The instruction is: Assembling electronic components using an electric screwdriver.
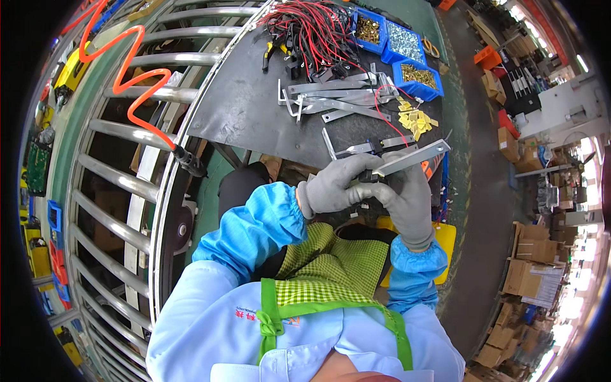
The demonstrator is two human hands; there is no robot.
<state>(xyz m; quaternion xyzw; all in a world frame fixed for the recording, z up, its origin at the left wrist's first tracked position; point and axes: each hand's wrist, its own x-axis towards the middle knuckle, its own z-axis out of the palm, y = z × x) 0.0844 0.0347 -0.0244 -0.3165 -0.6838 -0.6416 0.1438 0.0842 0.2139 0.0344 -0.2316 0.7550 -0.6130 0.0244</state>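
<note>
A flat silver metal strip (pixel 417 157) with a hole near its far end is held over the near edge of the bench, slanting up to the right. At its near end sits a small black block (pixel 369 177). My left hand (pixel 334 184), in a grey glove, pinches around the black block. My right hand (pixel 410 207), gloved alike, is closed on the strip's near end from below and the right, its fingers partly hidden. Just beyond the hands another metal strip (pixel 356 148) with a bent end lies on the dark bench top (pixel 238 118).
Several bent metal strips (pixel 344 102) lie beyond, beside yellow tags (pixel 417 121). Red and black wires (pixel 312 32) are heaped at the back, near yellow-black pliers (pixel 267 56). Blue bins (pixel 417 79) hold small metal parts. To the left runs a roller conveyor (pixel 114 184) under an orange coiled hose (pixel 137 95).
</note>
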